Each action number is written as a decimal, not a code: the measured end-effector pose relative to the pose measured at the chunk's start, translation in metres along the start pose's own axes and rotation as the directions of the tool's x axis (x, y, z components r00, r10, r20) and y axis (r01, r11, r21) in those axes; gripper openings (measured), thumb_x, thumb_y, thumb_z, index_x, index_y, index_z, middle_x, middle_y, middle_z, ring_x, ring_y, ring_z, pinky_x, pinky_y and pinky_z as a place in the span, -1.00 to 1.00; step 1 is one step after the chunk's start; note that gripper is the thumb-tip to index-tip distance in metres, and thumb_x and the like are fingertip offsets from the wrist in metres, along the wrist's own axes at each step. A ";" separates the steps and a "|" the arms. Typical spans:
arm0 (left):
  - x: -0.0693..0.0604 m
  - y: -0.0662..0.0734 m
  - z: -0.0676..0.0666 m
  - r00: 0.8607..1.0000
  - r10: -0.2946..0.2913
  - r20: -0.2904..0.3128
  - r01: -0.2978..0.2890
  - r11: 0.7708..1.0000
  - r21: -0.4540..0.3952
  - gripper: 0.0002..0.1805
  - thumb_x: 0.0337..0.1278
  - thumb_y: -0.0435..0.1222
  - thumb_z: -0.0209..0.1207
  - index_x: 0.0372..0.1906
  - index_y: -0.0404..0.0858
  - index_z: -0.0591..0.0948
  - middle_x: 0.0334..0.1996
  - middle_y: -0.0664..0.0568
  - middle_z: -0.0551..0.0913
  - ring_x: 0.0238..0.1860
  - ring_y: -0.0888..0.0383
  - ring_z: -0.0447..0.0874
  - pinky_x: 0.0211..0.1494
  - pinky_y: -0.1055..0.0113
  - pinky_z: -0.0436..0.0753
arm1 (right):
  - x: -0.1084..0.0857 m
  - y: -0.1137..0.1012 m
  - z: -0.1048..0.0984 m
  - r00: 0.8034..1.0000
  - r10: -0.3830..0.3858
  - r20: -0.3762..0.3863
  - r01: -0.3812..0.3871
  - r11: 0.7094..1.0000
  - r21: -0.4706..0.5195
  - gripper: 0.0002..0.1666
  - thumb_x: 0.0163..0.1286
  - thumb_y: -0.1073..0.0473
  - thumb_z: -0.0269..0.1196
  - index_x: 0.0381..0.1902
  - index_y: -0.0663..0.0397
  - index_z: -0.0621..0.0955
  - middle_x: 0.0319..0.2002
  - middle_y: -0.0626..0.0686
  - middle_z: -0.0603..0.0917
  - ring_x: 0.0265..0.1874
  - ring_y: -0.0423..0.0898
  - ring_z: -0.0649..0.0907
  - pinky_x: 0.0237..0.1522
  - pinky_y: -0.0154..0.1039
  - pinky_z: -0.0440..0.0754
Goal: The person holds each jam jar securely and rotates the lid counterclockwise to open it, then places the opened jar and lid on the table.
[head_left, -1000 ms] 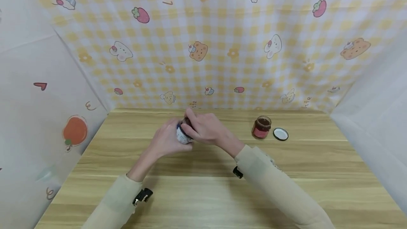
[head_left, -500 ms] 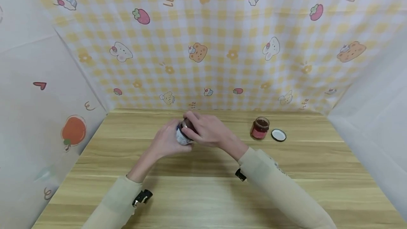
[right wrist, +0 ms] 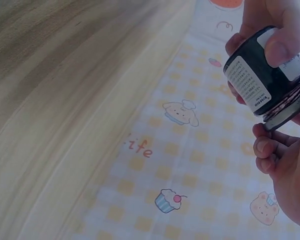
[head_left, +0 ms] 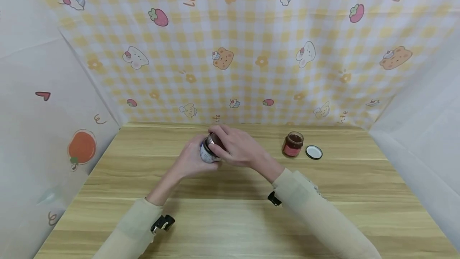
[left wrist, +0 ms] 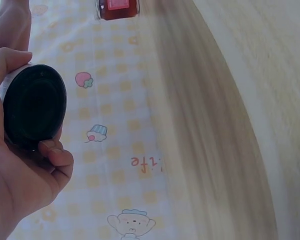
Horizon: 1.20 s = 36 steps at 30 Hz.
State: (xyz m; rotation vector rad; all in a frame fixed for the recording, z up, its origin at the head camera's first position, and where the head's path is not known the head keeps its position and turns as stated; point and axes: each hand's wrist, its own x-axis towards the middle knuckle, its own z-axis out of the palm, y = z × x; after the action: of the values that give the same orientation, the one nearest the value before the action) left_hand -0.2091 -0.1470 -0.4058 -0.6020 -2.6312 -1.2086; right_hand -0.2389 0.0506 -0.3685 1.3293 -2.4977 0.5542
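My left hand [head_left: 190, 161] grips a small dark glass jar [head_left: 207, 154] with a white label, raised and tilted toward the right. Fingers and thumb of my right hand [head_left: 241, 148] pinch the rim of its lid [head_left: 213, 139], which has a silvery edge. In the right wrist view the lid [right wrist: 289, 114] lies at the jar's mouth, with a strip of the neck showing between lid and jar [right wrist: 252, 75]. The left wrist view faces the jar's dark round base [left wrist: 36, 107]. Part of the lid is hidden behind the right fingers.
A second jar [head_left: 292, 144], lidless, with a red label and dark contents, stands on the wooden table [head_left: 230, 227] to the right. Beside it lies a lid [head_left: 314, 152], white inside up. A checked cloth [head_left: 248, 83] hangs behind the table.
More of the lid's silvery edge shows, as my right hand has turned and shifted slightly right with it. My left hand keeps its grip on the jar. The head view has shifted a little.
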 end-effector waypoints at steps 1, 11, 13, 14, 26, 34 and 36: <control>0.000 0.000 0.001 1.000 0.003 0.001 -0.003 1.000 -0.015 -0.28 -0.35 -0.18 0.54 0.08 -0.32 0.56 -0.13 -0.07 0.64 -0.16 0.03 0.61 -0.11 0.11 0.63 | -0.001 0.000 0.000 1.000 0.003 -0.003 -0.003 1.000 0.014 -0.16 0.54 -0.45 -0.49 0.31 -0.04 0.38 0.13 0.09 0.55 -0.12 -0.02 0.64 -0.11 -0.05 0.64; 0.001 -0.001 0.009 1.000 0.003 -0.021 -0.005 0.994 -0.109 -0.38 -0.30 -0.19 0.53 -0.01 -0.28 0.60 -0.20 -0.04 0.65 -0.22 0.06 0.60 -0.15 0.13 0.61 | -0.005 0.008 -0.006 0.997 0.068 0.033 -0.073 0.980 0.188 -0.12 0.52 -0.49 -0.46 0.41 -0.03 0.27 0.24 0.13 0.51 0.12 0.01 0.58 0.17 -0.02 0.54; 0.001 0.000 0.010 1.000 -0.012 -0.027 0.008 0.991 -0.130 -0.39 -0.29 -0.20 0.53 -0.01 -0.27 0.60 -0.20 -0.04 0.64 -0.22 0.06 0.60 -0.14 0.13 0.61 | -0.005 0.009 -0.007 0.997 0.075 0.034 -0.080 0.973 0.217 -0.14 0.54 -0.47 -0.43 0.41 -0.01 0.27 0.26 0.12 0.49 0.17 0.00 0.56 0.21 -0.03 0.52; 0.000 0.000 0.011 0.999 -0.016 -0.031 0.012 0.990 -0.138 -0.39 -0.30 -0.19 0.53 -0.01 -0.26 0.60 -0.20 -0.04 0.64 -0.21 0.06 0.59 -0.13 0.12 0.61 | -0.005 0.010 -0.008 0.996 0.078 0.032 -0.083 0.968 0.237 -0.15 0.55 -0.46 -0.41 0.41 0.00 0.28 0.24 0.12 0.50 0.16 -0.01 0.56 0.21 -0.03 0.52; -0.001 0.003 0.016 0.995 -0.023 -0.092 0.001 0.972 -0.236 -0.35 -0.29 -0.32 0.59 0.05 -0.26 0.59 -0.11 -0.04 0.67 -0.09 0.04 0.62 0.03 0.07 0.60 | -0.007 0.021 -0.008 0.985 0.138 -0.107 -0.061 0.846 0.530 -0.35 0.65 -0.29 -0.34 0.31 0.06 0.27 -0.35 0.08 0.46 -0.47 -0.06 0.44 -0.35 -0.15 0.50; -0.001 0.005 0.017 0.995 -0.048 -0.085 0.021 0.956 -0.293 -0.34 -0.25 -0.32 0.59 0.08 -0.28 0.58 -0.07 -0.07 0.67 -0.05 0.03 0.62 0.07 0.06 0.60 | -0.012 0.024 -0.005 0.968 0.208 -0.142 -0.067 0.757 0.650 -0.41 0.68 -0.17 -0.30 0.35 0.15 0.21 -0.26 0.19 0.45 -0.38 0.00 0.43 -0.32 -0.17 0.45; -0.001 0.005 0.017 0.995 -0.050 -0.088 0.022 0.954 -0.299 -0.34 -0.25 -0.32 0.59 0.08 -0.28 0.58 -0.07 -0.08 0.67 -0.05 0.03 0.62 0.07 0.06 0.60 | -0.014 0.026 -0.004 0.965 0.218 -0.147 -0.061 0.730 0.681 -0.46 0.69 -0.12 -0.30 0.34 0.15 0.20 -0.24 0.24 0.47 -0.38 0.01 0.44 -0.33 -0.19 0.44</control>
State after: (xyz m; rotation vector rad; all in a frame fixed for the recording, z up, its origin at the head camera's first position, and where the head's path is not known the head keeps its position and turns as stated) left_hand -0.2058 -0.1318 -0.4137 -0.5297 -2.4098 -1.6205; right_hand -0.2526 0.0756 -0.3758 1.1784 -2.2932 1.6747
